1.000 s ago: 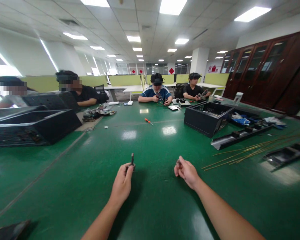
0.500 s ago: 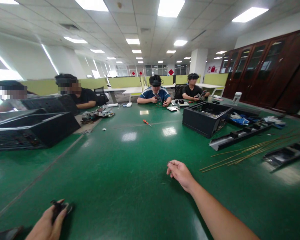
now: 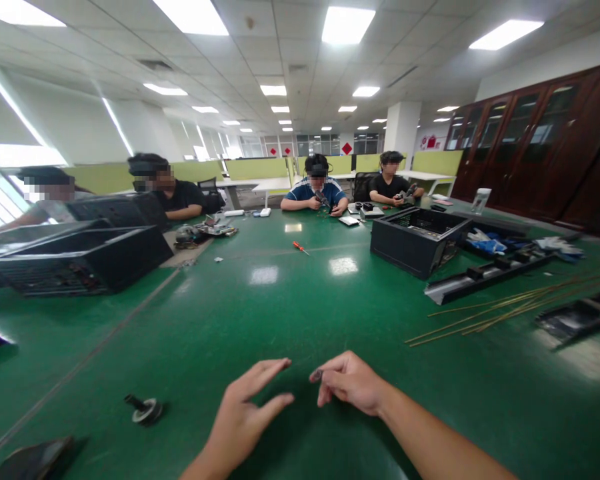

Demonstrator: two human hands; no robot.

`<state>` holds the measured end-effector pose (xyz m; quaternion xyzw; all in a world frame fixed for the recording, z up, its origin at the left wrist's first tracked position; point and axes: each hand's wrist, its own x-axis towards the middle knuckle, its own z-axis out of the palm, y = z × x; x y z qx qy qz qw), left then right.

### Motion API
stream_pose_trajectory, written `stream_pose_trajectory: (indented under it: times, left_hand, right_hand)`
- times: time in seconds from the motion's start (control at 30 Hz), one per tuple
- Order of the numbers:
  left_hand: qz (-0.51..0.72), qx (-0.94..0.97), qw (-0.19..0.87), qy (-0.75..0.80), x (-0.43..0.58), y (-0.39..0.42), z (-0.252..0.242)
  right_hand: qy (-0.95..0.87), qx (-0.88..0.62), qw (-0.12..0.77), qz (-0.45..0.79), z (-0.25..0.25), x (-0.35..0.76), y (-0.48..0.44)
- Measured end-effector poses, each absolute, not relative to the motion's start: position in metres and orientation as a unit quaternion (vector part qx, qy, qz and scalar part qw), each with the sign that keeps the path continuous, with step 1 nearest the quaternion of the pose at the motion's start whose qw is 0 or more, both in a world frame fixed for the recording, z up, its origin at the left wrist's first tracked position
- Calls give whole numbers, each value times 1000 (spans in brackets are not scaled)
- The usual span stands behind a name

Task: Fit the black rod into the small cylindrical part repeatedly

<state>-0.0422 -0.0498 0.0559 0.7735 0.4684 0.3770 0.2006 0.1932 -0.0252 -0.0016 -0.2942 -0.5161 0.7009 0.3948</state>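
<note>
My left hand [image 3: 253, 407] is above the green table [image 3: 280, 307] with thumb and fingers apart and nothing between them. Just across from it, my right hand [image 3: 353, 383] pinches a small dark grey piece [image 3: 318, 375] between thumb and forefinger; its kind is too small to make out. A gap separates the two hands. To the left on the tabletop lies a round pale part with a black stem [image 3: 147, 410], apart from both hands. At the lower left edge is a flat dark piece [image 3: 35, 460], partly cut off.
Black computer cases stand at the left [image 3: 80, 260] and right [image 3: 420, 240]. Thin yellowish rods [image 3: 480, 317] and black metal rails [image 3: 490, 270] lie at right. An orange screwdriver [image 3: 300, 248] is mid-table. Co-workers [image 3: 315, 190] sit along the far side.
My left hand has let go of the round stemmed part on the table and moved right, opening. My right hand has come slightly lower and left, still pinching the small piece. The view has shifted slightly.
</note>
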Motion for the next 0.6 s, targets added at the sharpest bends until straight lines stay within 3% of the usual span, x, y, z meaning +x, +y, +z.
stream_pose_trajectory:
  times: [0.13,0.33,0.47,0.6]
  left_hand:
    - [436,758,314,370,20,-41,47]
    - [492,696,335,401,18,-46,48]
    - [508,651,228,515,-31,-45,65]
    - [504,598,1,624,-105,-46,82]
  right_hand:
    - [-507,-280,383,719,1,196,-28]
    - [-500,-273,391,723,0,197,-24]
    - [-493,-278,389,727,-5,198,-21]
    - [-489,-273,387,733,-7,199,-18]
